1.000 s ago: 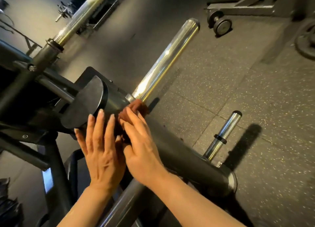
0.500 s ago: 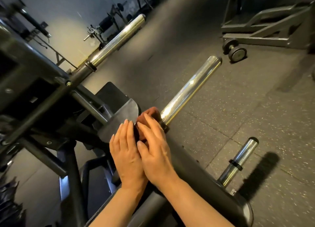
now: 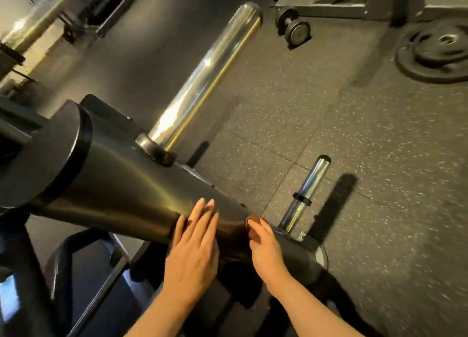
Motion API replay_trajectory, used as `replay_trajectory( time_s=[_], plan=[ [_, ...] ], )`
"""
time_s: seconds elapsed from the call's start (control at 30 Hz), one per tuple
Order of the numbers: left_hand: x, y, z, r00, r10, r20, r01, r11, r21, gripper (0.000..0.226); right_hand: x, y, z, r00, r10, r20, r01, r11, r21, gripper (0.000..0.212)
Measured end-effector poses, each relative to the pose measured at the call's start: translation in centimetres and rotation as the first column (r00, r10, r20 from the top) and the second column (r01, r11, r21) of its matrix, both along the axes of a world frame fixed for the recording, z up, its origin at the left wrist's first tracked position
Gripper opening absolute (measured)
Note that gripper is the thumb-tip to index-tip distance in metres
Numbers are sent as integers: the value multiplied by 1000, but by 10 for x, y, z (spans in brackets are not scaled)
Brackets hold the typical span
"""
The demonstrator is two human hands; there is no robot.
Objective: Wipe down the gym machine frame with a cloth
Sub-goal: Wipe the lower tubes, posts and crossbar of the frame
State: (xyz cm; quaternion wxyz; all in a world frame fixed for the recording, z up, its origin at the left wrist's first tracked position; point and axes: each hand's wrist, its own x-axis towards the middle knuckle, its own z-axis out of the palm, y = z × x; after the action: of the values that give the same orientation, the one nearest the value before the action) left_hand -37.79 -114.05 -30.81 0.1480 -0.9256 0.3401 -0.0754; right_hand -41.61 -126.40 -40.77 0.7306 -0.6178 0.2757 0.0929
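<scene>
The left hand [image 3: 193, 254] lies flat on the dark round frame tube [image 3: 121, 185] of the gym machine, its fingers [image 3: 202, 219] straight and close together, pressing on the upper curve of the tube and holding nothing. The right hand [image 3: 266, 248] sits just beside it, further along the same tube toward its capped end [image 3: 320, 257]. Its fingers are curled over the tube and over a reddish-brown cloth [image 3: 252, 222], of which only a small bunched part shows at the fingertips, squeezed between hand and metal. The two hands are near each other but apart, with a strip of bare tube between them.

From the far side of the tube a long chrome weight peg [image 3: 205, 78] rises up and away, and a shorter chrome peg [image 3: 306, 192] with a dark ring around it stands close to the right hand. A wide dark collar [image 3: 48, 154] closes the tube's other end at the left. Beyond, on the speckled rubber floor [image 3: 354, 159], a black weight plate [image 3: 435, 50] lies flat, and a small wheel [image 3: 295, 30] belongs to another grey machine base.
</scene>
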Motion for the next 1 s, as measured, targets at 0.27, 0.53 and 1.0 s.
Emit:
replay_trajectory(
  time_s=[0.27, 0.53, 1.0],
  plan=[
    [15, 0, -31, 958, -42, 285, 46, 999, -7, 45, 75, -1, 23, 918, 8, 396, 0, 1000, -20, 35],
    [17, 4, -40, 927, -77, 366, 63, 997, 48, 47, 45, -6, -23, 996, 22, 90, -10, 992, -125, 32],
    [-11, -30, -82, 962, -251, -108, 267, 948, 176, 48, -14, -11, -112, 996, 59, 72, -41, 973, -227, 55]
  ],
)
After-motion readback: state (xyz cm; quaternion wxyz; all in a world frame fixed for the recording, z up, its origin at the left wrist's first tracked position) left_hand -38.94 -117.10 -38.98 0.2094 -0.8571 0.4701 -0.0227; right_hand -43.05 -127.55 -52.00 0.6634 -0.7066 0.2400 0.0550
